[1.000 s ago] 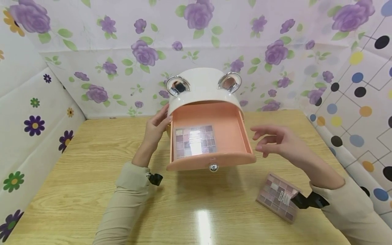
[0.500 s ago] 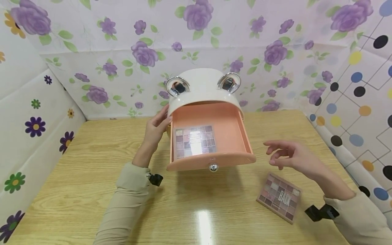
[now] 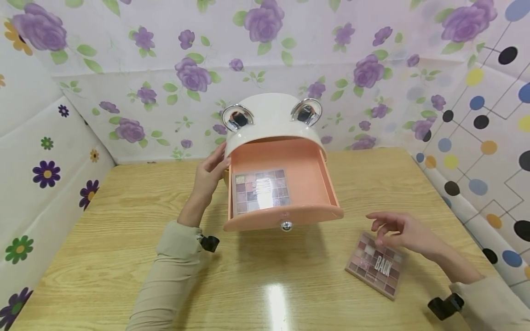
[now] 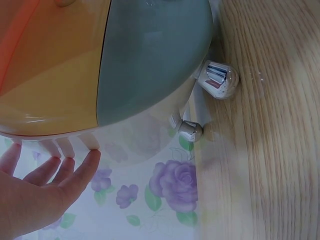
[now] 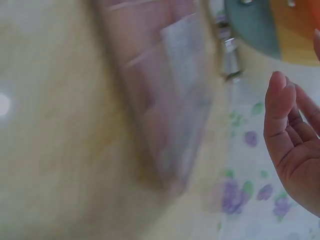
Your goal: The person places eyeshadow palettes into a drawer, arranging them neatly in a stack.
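A white cabinet (image 3: 269,112) with two chrome-rimmed eye shapes on top stands at mid-table. Its peach drawer (image 3: 309,181) is pulled out, and an eyeshadow palette (image 3: 244,197) lies in its left part. My left hand (image 3: 207,177) rests against the cabinet's left side; the left wrist view has its extended fingertips (image 4: 92,157) touching the white shell. On the table at the right lies a second eyeshadow palette (image 3: 374,269), marked BACK. Just over its far edge hovers my right hand (image 3: 406,234), fingers loosely bent and holding nothing. Contact with the palette cannot be made out.
Below the peach drawer, the left wrist view shows a yellow drawer front (image 4: 55,65) and a blue-green one (image 4: 155,60), with chrome feet (image 4: 218,80) on the wooden table (image 3: 132,257). Flowered sheeting (image 3: 157,46) closes off the back, dotted sheeting (image 3: 497,151) the right.
My right hand has moved from beside the drawer towards me and to the right, down over the palette on the table. My left hand has stayed on the cabinet.
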Motion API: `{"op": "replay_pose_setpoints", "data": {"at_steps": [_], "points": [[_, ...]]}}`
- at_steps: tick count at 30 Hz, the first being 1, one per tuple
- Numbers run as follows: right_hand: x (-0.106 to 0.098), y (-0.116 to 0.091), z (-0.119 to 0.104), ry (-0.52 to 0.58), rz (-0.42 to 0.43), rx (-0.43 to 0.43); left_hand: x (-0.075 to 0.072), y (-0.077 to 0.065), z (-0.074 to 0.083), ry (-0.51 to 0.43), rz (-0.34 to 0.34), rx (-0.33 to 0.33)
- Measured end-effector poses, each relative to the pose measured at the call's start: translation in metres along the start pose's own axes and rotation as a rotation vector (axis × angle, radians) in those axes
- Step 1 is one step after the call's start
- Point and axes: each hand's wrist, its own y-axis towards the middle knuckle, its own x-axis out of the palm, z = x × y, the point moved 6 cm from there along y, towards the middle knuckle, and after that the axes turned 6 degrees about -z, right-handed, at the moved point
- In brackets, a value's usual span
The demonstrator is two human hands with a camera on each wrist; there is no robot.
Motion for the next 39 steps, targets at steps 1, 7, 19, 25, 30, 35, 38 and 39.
{"op": "replay_pose_setpoints", "data": {"at_steps": [1, 7, 19, 25, 30, 35, 38, 39], "points": [[0.000, -0.003, 0.004, -0.015, 0.007, 0.012, 0.000, 0.000, 0.000, -0.001, -0.001, 0.000], [0.001, -0.022, 0.024, -0.109, 0.073, 0.088, 0.000, 0.000, 0.000, -0.007, -0.001, 0.006], [0.001, -0.047, 0.038, -0.290, 0.137, 0.133, -0.002, 0.001, 0.000, -0.027, 0.003, 0.001], [0.006, -0.052, 0.044, -0.399, 0.118, 0.144, 0.000, 0.000, 0.001, -0.023, 0.001, 0.006], [0.005, -0.054, 0.047, -0.505, 0.132, 0.116, 0.000, 0.000, 0.002, -0.026, 0.001, 0.010], [0.001, -0.052, 0.050, -0.587, 0.150, 0.154, 0.001, -0.001, 0.003, -0.027, -0.003, 0.012], [-0.004, -0.051, 0.051, -0.605, 0.177, 0.183, 0.001, -0.001, 0.003, -0.024, -0.005, 0.013], [-0.005, -0.051, 0.050, -0.608, 0.181, 0.184, 0.001, -0.001, 0.003, -0.025, -0.005, 0.014]]}}
